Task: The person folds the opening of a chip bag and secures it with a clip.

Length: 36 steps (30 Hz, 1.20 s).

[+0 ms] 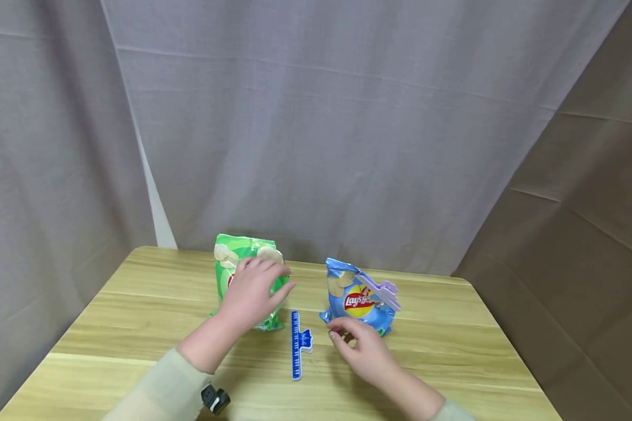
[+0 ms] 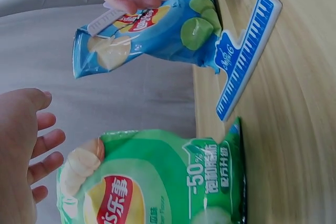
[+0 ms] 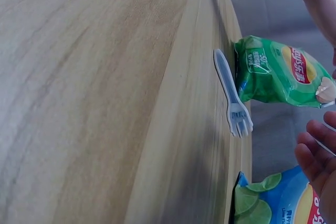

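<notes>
In the head view my left hand [image 1: 253,289] is in front of a green chip bag [image 1: 244,242] that stands upright at the back of the table. In the left wrist view, its loosely bent fingers show beside the bag's top with nothing between them. My right hand [image 1: 363,348] hovers just before a blue Lay's chip bag [image 1: 342,304], fingers slightly curved and holding nothing. A lilac sealing clip [image 1: 381,289] grips that bag's folded top. Between the two bags a blue sealing clip with piano-key markings [image 1: 296,345] lies on the wood.
The wooden table [image 1: 110,327] reaches back to a grey curtain [image 1: 316,128]. A darker brown cloth [image 1: 569,234] hangs along the right side. A black band with a small device [image 1: 215,399] sits at the left sleeve.
</notes>
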Tool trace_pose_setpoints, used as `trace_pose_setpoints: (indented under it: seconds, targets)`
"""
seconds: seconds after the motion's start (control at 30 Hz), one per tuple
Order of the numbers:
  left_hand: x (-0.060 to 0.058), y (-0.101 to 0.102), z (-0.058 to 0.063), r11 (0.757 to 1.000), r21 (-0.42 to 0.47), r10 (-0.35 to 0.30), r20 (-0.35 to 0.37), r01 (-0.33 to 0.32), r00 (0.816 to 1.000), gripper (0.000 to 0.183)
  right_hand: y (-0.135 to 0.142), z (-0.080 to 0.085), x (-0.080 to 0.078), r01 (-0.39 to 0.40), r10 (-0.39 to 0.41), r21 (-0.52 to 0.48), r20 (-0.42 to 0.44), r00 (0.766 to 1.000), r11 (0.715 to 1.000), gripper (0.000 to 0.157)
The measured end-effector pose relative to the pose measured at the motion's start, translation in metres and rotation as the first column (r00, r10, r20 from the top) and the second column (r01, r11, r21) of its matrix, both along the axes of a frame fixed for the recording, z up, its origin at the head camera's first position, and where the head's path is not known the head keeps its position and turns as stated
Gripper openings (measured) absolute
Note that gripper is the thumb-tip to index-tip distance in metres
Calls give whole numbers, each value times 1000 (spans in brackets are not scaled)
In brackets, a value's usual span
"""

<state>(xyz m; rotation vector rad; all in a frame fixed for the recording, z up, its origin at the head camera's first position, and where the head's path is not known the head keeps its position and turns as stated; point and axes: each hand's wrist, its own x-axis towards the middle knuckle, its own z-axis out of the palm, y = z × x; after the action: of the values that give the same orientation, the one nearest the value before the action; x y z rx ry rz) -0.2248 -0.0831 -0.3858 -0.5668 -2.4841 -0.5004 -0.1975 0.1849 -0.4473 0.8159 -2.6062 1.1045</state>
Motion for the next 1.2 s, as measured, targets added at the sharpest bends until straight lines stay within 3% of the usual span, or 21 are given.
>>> trace_pose_setpoints:
  seconds: [0.43,0.77,1.2]
  targets:
    - [0,-15,-1,998,52,24,16,-24,1000,21,-14,1,-3,-20,20,2,10,1000,1000,15]
    - [-11,-28,7,994,94,64,-24,-61,998,36,-35,4,-11,-27,36,-48,187,982,998,34]
    - [-29,-42,18,989,64,132,32,-134,991,42,-66,8,-21,9,8,-65,253,967,998,51]
